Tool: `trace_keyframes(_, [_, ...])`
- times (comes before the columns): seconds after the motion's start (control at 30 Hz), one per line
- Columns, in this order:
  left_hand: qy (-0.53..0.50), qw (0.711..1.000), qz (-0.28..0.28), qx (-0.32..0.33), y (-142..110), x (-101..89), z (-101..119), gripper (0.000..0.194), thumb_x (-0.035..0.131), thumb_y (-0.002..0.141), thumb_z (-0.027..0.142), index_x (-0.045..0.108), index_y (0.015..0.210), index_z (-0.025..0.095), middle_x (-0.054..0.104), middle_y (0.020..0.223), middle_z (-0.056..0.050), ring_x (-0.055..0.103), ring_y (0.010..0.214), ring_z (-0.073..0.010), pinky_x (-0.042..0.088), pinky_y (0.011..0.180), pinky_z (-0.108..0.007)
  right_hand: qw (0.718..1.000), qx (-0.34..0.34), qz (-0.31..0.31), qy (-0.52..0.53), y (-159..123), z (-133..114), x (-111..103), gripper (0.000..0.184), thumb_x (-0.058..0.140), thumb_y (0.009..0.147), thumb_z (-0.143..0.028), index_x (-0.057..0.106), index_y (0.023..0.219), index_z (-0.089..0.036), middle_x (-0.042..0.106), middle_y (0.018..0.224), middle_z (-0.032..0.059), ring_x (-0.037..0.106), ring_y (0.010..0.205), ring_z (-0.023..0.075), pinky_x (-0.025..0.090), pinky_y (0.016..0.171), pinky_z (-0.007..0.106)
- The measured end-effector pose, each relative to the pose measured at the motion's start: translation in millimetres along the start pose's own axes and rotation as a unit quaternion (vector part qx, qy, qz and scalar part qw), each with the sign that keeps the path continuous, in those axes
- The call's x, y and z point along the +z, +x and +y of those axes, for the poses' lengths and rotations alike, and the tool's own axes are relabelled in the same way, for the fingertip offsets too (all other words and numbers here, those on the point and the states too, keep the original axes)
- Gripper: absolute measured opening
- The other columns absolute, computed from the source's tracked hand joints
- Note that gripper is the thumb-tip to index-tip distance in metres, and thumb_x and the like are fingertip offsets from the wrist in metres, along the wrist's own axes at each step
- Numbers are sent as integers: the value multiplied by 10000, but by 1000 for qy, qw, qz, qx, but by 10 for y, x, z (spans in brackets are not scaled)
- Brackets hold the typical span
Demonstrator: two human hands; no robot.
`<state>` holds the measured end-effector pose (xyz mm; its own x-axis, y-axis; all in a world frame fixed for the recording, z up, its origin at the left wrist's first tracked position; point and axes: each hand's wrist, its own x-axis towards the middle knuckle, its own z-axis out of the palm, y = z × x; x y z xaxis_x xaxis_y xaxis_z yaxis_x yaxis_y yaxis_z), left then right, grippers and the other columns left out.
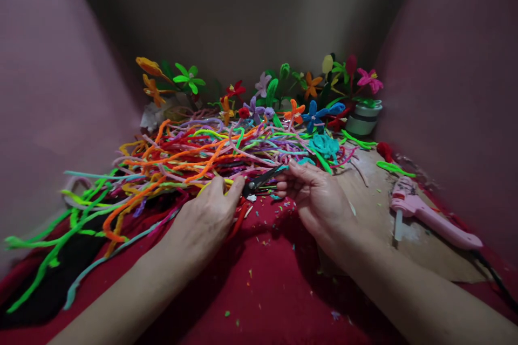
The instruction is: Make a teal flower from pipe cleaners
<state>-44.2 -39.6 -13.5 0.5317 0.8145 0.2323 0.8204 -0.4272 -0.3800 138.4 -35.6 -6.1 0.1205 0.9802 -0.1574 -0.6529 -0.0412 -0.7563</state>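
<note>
My left hand (212,207) is closed around the handles of a pair of scissors (256,183), whose dark blades point up and to the right. Between the fingertips of my right hand (318,191) is a short turquoise pipe cleaner piece (284,167), close to the blade tips. Whether the blades touch it I cannot tell. Just beyond my hands spreads a tangled heap of colourful pipe cleaners (194,153). A turquoise pipe cleaner flower (324,145) lies behind my right hand.
A pink glue gun (433,218) rests on a cardboard sheet (364,232) at the right. Pipe cleaner flowers, among them a blue one (314,116), stand along the back beside a small pot (364,118). Fluff scraps litter the red cloth (259,291).
</note>
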Motion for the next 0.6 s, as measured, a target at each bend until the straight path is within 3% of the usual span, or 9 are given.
trace_keyframes(0.4, [47, 999, -4, -24, 5, -70, 74, 470, 308, 830, 56, 382, 1285, 149, 466, 826, -88, 551, 716, -201, 456, 494, -239, 997, 67, 18, 33, 44, 48, -30, 127, 581, 722, -165, 597, 603, -125, 641, 571, 43, 584, 506, 123, 482, 529, 254])
trace_keyframes(0.6, [52, 998, 2, -33, -6, -100, 115, 452, 284, 834, 44, 414, 1259, 127, 471, 820, -91, 551, 702, -202, 463, 494, -247, 998, 49, 17, 47, 7, 44, 9, 106, 606, 716, -164, 599, 617, -129, 624, 567, 23, 566, 497, 111, 470, 517, 238])
